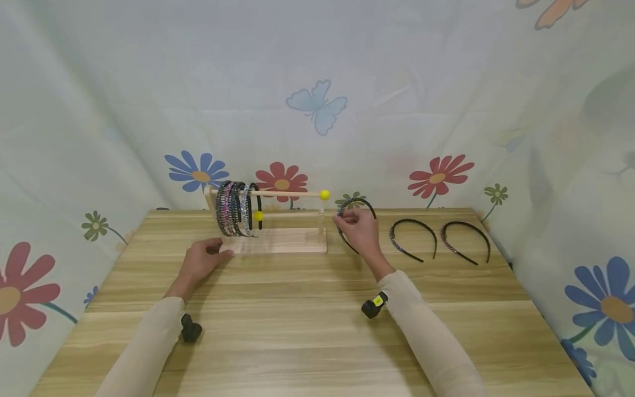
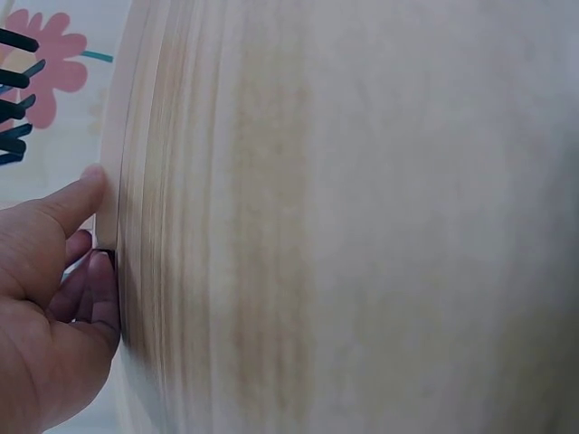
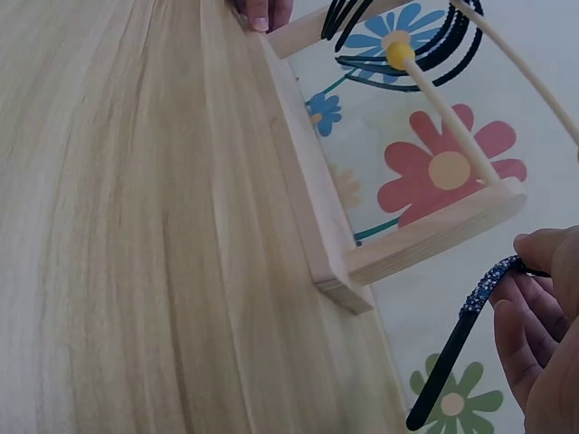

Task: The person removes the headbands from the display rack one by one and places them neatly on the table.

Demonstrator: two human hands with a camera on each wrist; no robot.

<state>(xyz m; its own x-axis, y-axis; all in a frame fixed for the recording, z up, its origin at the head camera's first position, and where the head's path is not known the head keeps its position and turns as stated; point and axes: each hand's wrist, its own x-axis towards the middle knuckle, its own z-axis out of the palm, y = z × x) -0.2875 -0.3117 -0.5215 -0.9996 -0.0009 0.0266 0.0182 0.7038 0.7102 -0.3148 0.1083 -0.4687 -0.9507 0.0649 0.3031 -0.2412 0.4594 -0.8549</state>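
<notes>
My right hand [image 1: 361, 229] pinches a black headband [image 3: 445, 369] with a sparkly stone-covered section between thumb and fingers. It is held up just right of a pale wooden headband rack [image 1: 278, 241]. Several beaded headbands [image 1: 229, 209] hang bunched at the left of the rack's rods. A yellow knob [image 1: 324, 194] caps the free right end of the upper rod; a second yellow knob [image 3: 400, 56] tips another rod. At the left front corner of the rack's base, my left hand [image 1: 200, 260] grips the wood, thumb along the edge and fingers curled at the end.
Two more black headbands lie on the table to the right, one with a bluish stone section [image 1: 392, 237] and one with a reddish section [image 1: 448, 245]. The wood-grain table [image 1: 297, 331] meets a flower-printed cloth [image 1: 238, 82] at its back edge.
</notes>
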